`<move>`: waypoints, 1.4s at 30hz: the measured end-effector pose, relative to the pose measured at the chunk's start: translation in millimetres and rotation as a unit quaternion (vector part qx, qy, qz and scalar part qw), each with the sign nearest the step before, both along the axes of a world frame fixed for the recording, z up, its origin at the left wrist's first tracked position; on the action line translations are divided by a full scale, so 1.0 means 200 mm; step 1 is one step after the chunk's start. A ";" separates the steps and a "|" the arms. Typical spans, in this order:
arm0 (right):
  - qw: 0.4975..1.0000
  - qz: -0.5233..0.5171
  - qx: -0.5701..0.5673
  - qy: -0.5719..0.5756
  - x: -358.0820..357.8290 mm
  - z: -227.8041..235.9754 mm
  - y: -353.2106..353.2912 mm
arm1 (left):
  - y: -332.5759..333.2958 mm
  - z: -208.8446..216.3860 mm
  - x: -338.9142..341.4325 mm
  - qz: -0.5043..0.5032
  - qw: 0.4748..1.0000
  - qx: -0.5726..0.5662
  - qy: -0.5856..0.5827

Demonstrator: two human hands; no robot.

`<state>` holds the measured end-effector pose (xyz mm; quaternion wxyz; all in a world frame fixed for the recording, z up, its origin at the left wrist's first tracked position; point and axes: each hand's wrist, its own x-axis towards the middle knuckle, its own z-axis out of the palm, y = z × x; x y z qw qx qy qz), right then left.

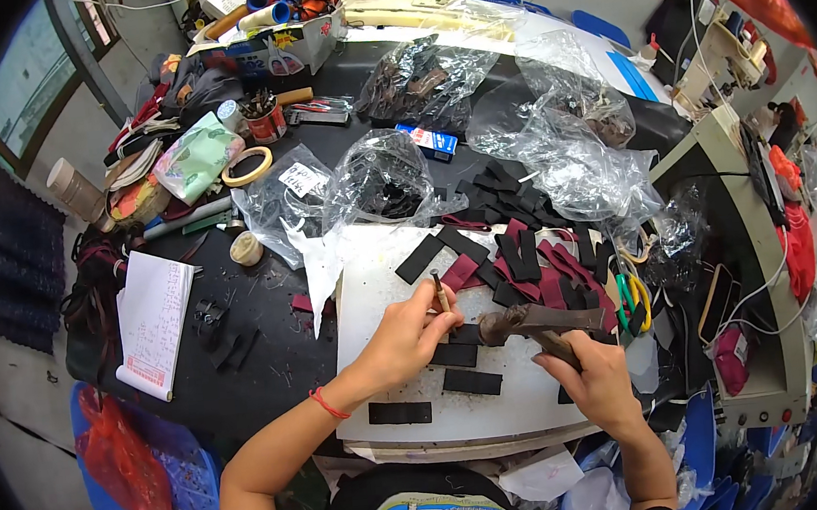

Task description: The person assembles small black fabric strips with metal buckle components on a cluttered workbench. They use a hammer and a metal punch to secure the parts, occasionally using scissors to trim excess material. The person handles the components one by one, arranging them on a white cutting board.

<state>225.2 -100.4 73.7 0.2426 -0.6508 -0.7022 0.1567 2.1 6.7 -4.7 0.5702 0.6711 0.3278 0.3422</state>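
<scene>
My left hand (399, 341) is closed around a slim metal punch (440, 296), which stands nearly upright over the white board (363, 308). In my right hand (596, 379) is the wooden handle of a hammer, and the dark hammer head (541, 320) is just right of the punch, apart from it. Short black strips (400, 412) lie flat on the board below my left hand. Beyond my hands is a loose pile of black strips (523, 257) and maroon strips (554, 291). My fingers hide the punch's lower end.
Clear plastic bags (575, 158) cover the far side of the black table (271, 354). An open notepad (155, 321) lies at left, near a tape roll (247, 166) and a small round jar (246, 249). Scissors with green and yellow handles (639, 303) are at right. A blue chair (191, 488) stands lower left.
</scene>
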 end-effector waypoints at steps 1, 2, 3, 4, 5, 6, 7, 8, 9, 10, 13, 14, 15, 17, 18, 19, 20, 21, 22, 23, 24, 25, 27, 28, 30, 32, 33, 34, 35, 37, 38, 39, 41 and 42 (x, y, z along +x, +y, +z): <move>1.000 0.001 -0.005 0.001 0.00 0.00 0.00 | 0.00 0.00 0.00 -0.006 1.000 0.018 0.002; 1.000 0.003 0.007 0.000 0.00 0.01 0.00 | 0.00 0.00 -0.01 -0.011 0.999 0.037 0.003; 1.000 0.006 0.019 -0.001 0.00 0.01 0.00 | -0.01 0.01 -0.01 -0.023 0.998 0.059 0.013; 0.999 0.009 0.032 -0.002 0.01 0.02 0.00 | -0.01 0.03 -0.02 -0.033 0.996 0.082 0.022; 0.998 -0.013 0.062 0.015 0.01 0.05 0.00 | -0.02 0.05 -0.02 -0.044 0.993 0.105 0.032; 0.995 -0.035 0.092 0.031 0.01 0.09 0.01 | -0.03 0.05 -0.01 -0.032 0.989 0.144 0.031; 0.990 -0.054 0.120 0.050 0.00 0.14 0.00 | -0.05 0.04 -0.01 -0.031 0.983 0.174 0.053; 0.974 -0.109 0.093 0.174 -0.01 0.19 -0.02 | -0.07 0.03 -0.01 -0.035 0.976 0.200 0.072; 0.946 -0.100 0.110 0.290 -0.01 0.22 -0.03 | -0.08 0.02 -0.01 -0.039 0.969 0.226 0.091; 0.975 -0.040 0.126 0.179 -0.02 0.23 0.00 | -0.09 0.03 -0.01 -0.055 0.956 0.271 0.100; 0.981 0.080 0.139 -0.113 -0.05 0.10 0.10 | -0.06 -0.01 0.01 -0.053 0.945 0.279 0.165; 0.986 0.053 0.124 -0.099 -0.03 0.10 0.09 | -0.04 0.02 0.03 -0.033 0.964 0.224 0.137; 0.990 0.026 0.109 -0.084 -0.02 0.12 0.09 | -0.02 0.07 0.05 -0.014 0.980 0.168 0.109; 0.997 0.004 0.031 -0.077 -0.01 0.07 0.04 | 0.01 0.10 0.06 0.042 0.990 0.112 0.074; 0.997 -0.008 -0.007 -0.074 0.01 0.03 0.02 | 0.04 0.08 0.06 0.077 0.988 0.117 0.065; 0.996 0.014 -0.008 -0.084 0.02 -0.01 -0.02 | 0.05 0.06 0.07 0.109 0.986 0.116 0.055; 0.995 0.015 -0.015 -0.095 0.03 -0.06 -0.03 | 0.08 0.06 0.09 0.131 0.968 0.204 0.057; 0.994 0.017 -0.021 -0.106 0.02 -0.10 -0.04 | 0.10 0.05 0.11 0.129 0.956 0.245 0.091; 0.996 0.007 -0.023 -0.090 0.01 -0.11 -0.05 | 0.12 0.05 0.12 0.132 0.939 0.290 0.127; 0.997 -0.003 -0.024 -0.073 0.00 -0.11 -0.06 | 0.13 0.04 0.13 0.136 0.918 0.334 0.163; 0.998 -0.013 -0.025 -0.057 -0.01 -0.11 -0.06 | 0.14 0.02 0.13 0.116 0.929 0.299 0.186; 0.998 -0.011 -0.018 -0.054 -0.01 -0.12 -0.06 | 0.15 0.02 0.12 0.095 0.940 0.266 0.189; 0.999 -0.006 -0.002 -0.048 -0.02 -0.13 -0.05 | 0.17 0.03 0.05 0.054 0.959 0.198 0.195; 0.999 -0.010 -0.007 -0.046 -0.02 -0.13 -0.06 | 0.18 0.05 0.00 0.014 0.955 0.175 0.238; 0.999 -0.010 -0.011 -0.036 -0.01 -0.13 -0.05 | 0.16 0.11 -0.14 -0.022 0.951 0.190 0.242; 1.000 -0.014 -0.020 -0.019 -0.01 -0.10 -0.04 | 0.12 0.14 -0.22 -0.019 0.954 0.179 0.239; 1.000 -0.016 -0.025 -0.010 -0.02 -0.07 -0.03 | 0.11 0.14 -0.24 0.013 0.965 0.155 0.213; 0.999 -0.017 -0.029 -0.019 -0.04 -0.03 0.00 | 0.10 0.15 -0.25 0.044 0.973 0.130 0.185; 1.000 0.006 -0.010 -0.020 -0.06 -0.04 0.03 | 0.09 0.16 -0.25 0.075 0.979 0.106 0.157; 0.998 0.049 0.029 -0.026 -0.09 -0.06 0.09 | 0.04 0.16 -0.23 0.129 0.980 0.102 0.111; 0.996 0.066 0.057 -0.026 -0.12 -0.07 0.13 | 0.02 0.15 -0.21 0.143 0.987 0.053 0.059; 0.996 0.072 0.045 -0.041 -0.13 -0.07 0.14 | 0.02 0.14 -0.18 0.156 0.988 0.004 0.006; 0.994 0.087 0.021 -0.070 -0.15 -0.08 0.17 | 0.03 0.10 -0.14 0.137 0.985 -0.074 -0.069; 0.992 0.086 0.008 -0.094 -0.17 -0.09 0.18 | 0.03 0.07 -0.12 0.132 0.978 -0.117 -0.110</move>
